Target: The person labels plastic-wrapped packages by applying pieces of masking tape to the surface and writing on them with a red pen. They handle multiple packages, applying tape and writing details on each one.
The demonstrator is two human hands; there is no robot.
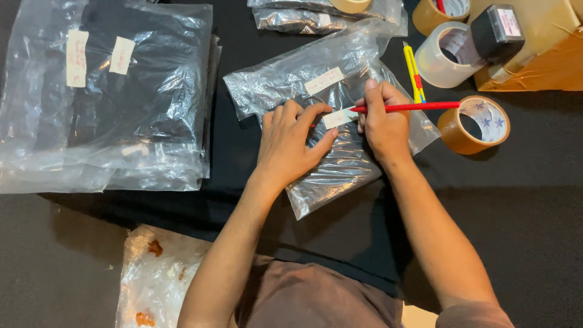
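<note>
A clear plastic bag (340, 164) with dark contents lies in the middle of the black cloth. It carries two small white paper labels, one (323, 80) near its top and one (339, 118) lower down. My left hand (291, 141) presses flat on the bag, fingertips at the lower label's left edge. My right hand (381, 118) grips a red pen (413, 107) with its tip at the lower label's right end.
A stack of larger clear bags (103, 103) with dark contents lies at the left. Brown tape roll (473, 124), clear tape roll (443, 58), yellow pen (414, 74) and cardboard box (540, 54) sit at the right. A stained plastic bag (155, 276) lies near my body.
</note>
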